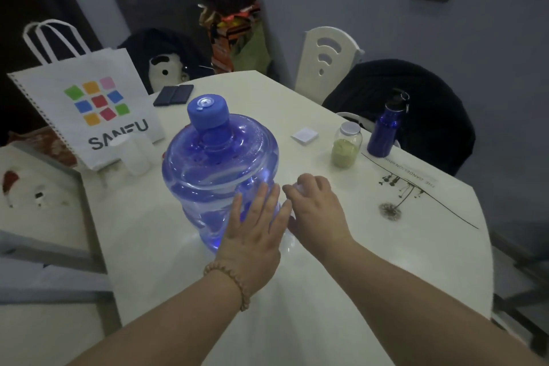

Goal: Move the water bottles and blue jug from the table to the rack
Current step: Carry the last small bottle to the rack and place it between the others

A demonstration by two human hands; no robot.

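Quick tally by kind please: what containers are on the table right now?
Blue jug: 1
Blue metal bottle: 1
Clear bottle under the right hand, mostly hidden: 1
Glass jar with green powder: 1
White plastic containers by the paper bag: 2
Total: 6

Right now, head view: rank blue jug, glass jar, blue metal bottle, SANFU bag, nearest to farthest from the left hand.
1. Blue jug: left hand flat on its side.
2. Glass jar: right, mid-table.
3. SANFU bag at far left and blue metal bottle at far right: too close to call.
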